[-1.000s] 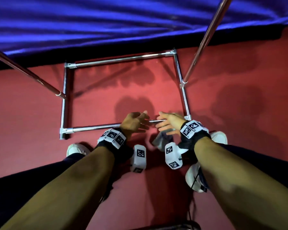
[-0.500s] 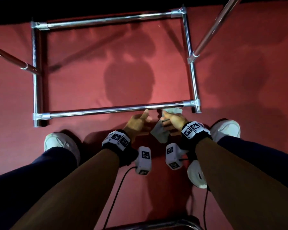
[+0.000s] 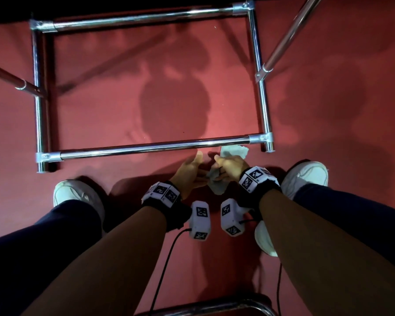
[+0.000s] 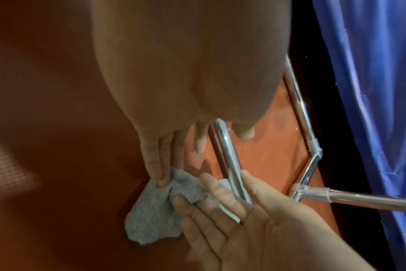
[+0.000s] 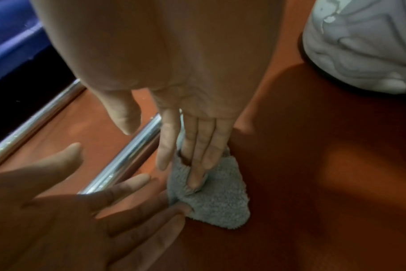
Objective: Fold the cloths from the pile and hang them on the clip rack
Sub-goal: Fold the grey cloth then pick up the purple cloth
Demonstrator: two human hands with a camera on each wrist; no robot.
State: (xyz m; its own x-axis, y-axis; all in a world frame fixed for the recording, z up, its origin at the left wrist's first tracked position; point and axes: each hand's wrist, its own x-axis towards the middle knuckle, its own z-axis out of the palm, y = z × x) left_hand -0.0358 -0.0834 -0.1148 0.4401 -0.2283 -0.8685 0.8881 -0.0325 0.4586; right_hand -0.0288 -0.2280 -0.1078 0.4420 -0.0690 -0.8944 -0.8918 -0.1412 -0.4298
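Fingers [image 5: 198, 155] of your right hand [image 3: 232, 165] reach straight down and nip a fold of the small grey fluffy cloth [image 5: 211, 194], the middle fingers bunching its top edge while the thumb stands off to one side; whether the thumb helps the hold, you cannot tell from these views. Your left hand [image 3: 189, 173] lies flat and spread, palm up, its fingertips just touching the cloth's near side. The cloth hangs low over the red carpeted floor [image 3: 328, 110], just beside the near rail of the chrome tube frame [image 3: 155, 145], between your two hands. By the look of it you are early: this cloth is crumpled, not yet folded, and nothing hangs on any bar in view. No clips show here.
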